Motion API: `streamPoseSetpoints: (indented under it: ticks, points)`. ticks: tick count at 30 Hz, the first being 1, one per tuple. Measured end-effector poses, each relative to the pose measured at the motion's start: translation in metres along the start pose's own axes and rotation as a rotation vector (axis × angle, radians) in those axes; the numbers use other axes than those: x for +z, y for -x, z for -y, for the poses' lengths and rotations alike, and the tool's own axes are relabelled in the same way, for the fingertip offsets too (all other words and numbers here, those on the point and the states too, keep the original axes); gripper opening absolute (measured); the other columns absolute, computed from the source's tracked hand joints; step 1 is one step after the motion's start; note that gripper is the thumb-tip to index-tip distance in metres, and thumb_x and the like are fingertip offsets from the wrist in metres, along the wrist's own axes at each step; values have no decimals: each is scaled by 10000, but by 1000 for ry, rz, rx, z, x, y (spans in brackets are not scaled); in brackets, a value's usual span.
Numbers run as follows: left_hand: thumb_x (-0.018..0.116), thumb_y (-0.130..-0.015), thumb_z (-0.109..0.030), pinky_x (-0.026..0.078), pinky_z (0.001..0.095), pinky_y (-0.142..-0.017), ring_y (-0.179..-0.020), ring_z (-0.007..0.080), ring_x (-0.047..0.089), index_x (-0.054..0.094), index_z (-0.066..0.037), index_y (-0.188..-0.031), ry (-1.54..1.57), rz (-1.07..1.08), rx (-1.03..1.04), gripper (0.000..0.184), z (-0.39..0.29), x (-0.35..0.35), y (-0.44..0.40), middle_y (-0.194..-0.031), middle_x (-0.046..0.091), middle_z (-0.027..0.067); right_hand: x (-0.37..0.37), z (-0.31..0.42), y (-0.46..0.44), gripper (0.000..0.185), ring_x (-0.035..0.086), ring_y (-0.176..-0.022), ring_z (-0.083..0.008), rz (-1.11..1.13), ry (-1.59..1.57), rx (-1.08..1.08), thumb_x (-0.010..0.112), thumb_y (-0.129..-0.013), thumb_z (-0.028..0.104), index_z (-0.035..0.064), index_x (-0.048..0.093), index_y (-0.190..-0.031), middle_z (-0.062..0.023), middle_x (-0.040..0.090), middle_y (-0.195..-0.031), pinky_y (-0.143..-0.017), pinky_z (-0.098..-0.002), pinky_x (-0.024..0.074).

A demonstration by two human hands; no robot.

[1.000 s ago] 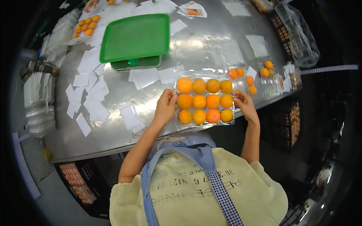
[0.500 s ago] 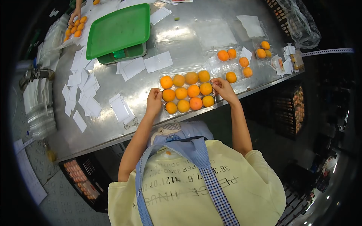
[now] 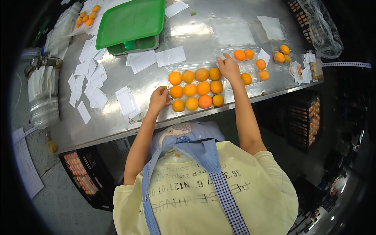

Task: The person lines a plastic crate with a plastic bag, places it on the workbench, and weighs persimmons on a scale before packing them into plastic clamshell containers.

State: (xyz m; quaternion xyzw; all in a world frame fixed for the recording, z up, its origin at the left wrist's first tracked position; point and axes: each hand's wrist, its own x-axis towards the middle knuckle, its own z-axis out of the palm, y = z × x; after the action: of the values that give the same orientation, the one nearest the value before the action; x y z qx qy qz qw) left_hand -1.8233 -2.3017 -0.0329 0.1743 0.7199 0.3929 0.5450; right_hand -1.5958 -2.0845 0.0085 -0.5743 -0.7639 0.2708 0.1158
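A clear plastic fruit tray [image 3: 197, 112] full of orange citrus fruits [image 3: 190, 90] in rows lies near the table's front edge. At its left side my left hand [image 3: 159, 100] pinches the rim. My right hand [image 3: 230, 69] is past the tray's upper right corner, fingers bent together beside the second clear tray; whether they hold the thin clear plastic there is hard to see. That second tray [image 3: 232, 69] carries several loose oranges [image 3: 246, 78]. Behind the full tray, clear plastic [image 3: 186, 41] lies flat on the metal.
A weighing scale with a green top [image 3: 131, 21] stands behind. White paper cards [image 3: 92, 84] are scattered at left, beside stacked clear trays [image 3: 41, 96]. More oranges in a tray [image 3: 282, 55] lie at right. Crates [image 3: 88, 176] stand below the metal table [image 3: 117, 143].
My right hand has left the full tray's right side and moved up to its far corner. My left hand stays at the left rim. Another person's hand at upper left is gone from view.
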Motion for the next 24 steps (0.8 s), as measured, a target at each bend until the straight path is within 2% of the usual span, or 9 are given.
streamPoseSetpoints:
  ticks: [2,5,11,14,20,23,24]
  points:
    - [480,-931,-196,528,242,-577,-691,125,592,541,-37,-1185,31,14,-2,307,4,1,4,-988,615,82,2,3,-7,570,593,-994,-385,-12,-83,30,515,-867,398,-64,506,-1201,-241,637,-1008,-877,-426,451]
    - [479,-933,-194,524,243,-583,-696,114,573,528,-41,-1212,77,32,21,322,4,3,8,-977,605,75,6,4,-14,612,604,-1004,-352,4,-146,87,534,-850,439,-29,497,-1242,-218,647,-1015,-886,-396,452]
    - [495,-919,-127,521,246,-577,-674,109,556,508,-33,-1248,62,46,78,342,4,4,10,-949,591,78,9,-18,-17,408,628,-930,-316,72,-151,73,588,-830,333,40,578,-1113,-188,657,-978,-824,-377,477]
    - [496,-913,-104,519,253,-573,-665,109,563,504,-28,-1263,65,38,108,358,2,9,9,-952,592,84,11,-24,-13,305,639,-744,-247,-55,-158,19,631,-798,245,17,609,-998,-132,657,-807,-700,-341,495]
    - [495,-915,-108,515,255,-570,-686,114,584,500,-5,-1259,89,40,103,359,-1,11,6,-932,602,79,19,-36,-19,243,635,-731,-233,-93,-171,-20,611,-787,192,4,630,-940,-128,656,-797,-677,-324,492]
    - [503,-918,-118,512,254,-576,-680,117,585,493,3,-1267,75,18,126,370,2,14,0,-916,606,78,17,-37,-11,220,636,-837,-302,-113,-234,32,563,-809,200,44,621,-952,-162,659,-875,-758,-367,486]
    - [512,-918,-135,513,255,-581,-673,116,582,493,-1,-1271,77,17,149,378,6,16,-3,-903,604,74,17,-39,-9,213,638,-831,-295,-119,-240,46,554,-809,189,42,621,-949,-162,658,-865,-754,-362,486]
